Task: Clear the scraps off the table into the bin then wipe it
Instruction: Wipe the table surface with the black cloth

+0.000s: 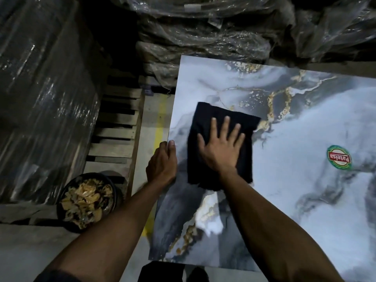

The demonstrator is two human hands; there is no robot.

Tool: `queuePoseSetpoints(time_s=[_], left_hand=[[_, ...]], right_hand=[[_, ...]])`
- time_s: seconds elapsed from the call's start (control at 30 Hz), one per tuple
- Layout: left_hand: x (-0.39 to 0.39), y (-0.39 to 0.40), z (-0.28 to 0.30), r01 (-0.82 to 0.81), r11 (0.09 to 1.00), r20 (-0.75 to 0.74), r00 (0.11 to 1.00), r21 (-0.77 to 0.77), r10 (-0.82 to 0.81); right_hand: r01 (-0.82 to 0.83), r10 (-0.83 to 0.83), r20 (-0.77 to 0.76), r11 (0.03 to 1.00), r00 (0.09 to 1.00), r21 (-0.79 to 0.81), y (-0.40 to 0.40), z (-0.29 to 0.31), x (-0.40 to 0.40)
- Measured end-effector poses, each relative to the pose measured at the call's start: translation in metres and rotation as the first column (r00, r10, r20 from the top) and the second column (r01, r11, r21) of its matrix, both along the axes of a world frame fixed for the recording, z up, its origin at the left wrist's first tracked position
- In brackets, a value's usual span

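Under my flat right palm lies the black cloth, a rumpled rectangle spread on the table, its far edge reaching past my fingertips and its near edge frayed by my wrist. The table is a glossy slab, marbled grey, white and gold, its left edge under my left thumb. Below and left of my left hand, on the floor, sits the round black bin, filled with tan and gold scraps.

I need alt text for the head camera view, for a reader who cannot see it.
The right hand presses a black cloth flat on a marble-patterned table while the left hand grips the table's left edge. A bin full of scraps stands on the floor to the left.
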State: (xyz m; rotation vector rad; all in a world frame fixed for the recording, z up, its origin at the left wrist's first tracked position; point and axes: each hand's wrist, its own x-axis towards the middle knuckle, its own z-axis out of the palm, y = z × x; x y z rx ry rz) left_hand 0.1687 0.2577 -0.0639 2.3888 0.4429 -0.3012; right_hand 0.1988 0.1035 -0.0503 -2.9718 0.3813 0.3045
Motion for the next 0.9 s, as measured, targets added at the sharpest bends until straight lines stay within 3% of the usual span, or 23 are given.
queuePoseSetpoints(time_s=[0.17,0.37,0.53,0.7,0.9], left_hand=[[0.0,-0.001,0.001,0.003,0.998,-0.009,1.0,0.068,-0.003],[-0.001,-0.005,0.005,0.009,0.99,0.006,1.0,0.14,-0.01],[0.001,-0.005,0.005,0.017,0.983,-0.023,1.0,0.183,-0.013],[0.004,-0.006,0.001,-0.007,0.979,-0.018,1.0,0.202,0.011],[0.004,-0.004,0.0,-0.058,0.956,-0.055,0.996,0.289,0.077]], right_hand=[[-0.099,0.099,-0.005,0.995,0.995,0.019,0.001,0.0,-0.003],[0.266,-0.266,-0.008,0.964,0.964,-0.029,-0.101,0.0,-0.027],[0.309,-0.308,-0.022,0.951,0.951,0.004,-0.124,0.002,0.006],[0.152,-0.152,0.01,0.988,0.988,0.005,-0.081,0.001,0.072],[-0.209,0.209,0.013,0.975,0.978,0.069,-0.015,0.001,0.121]])
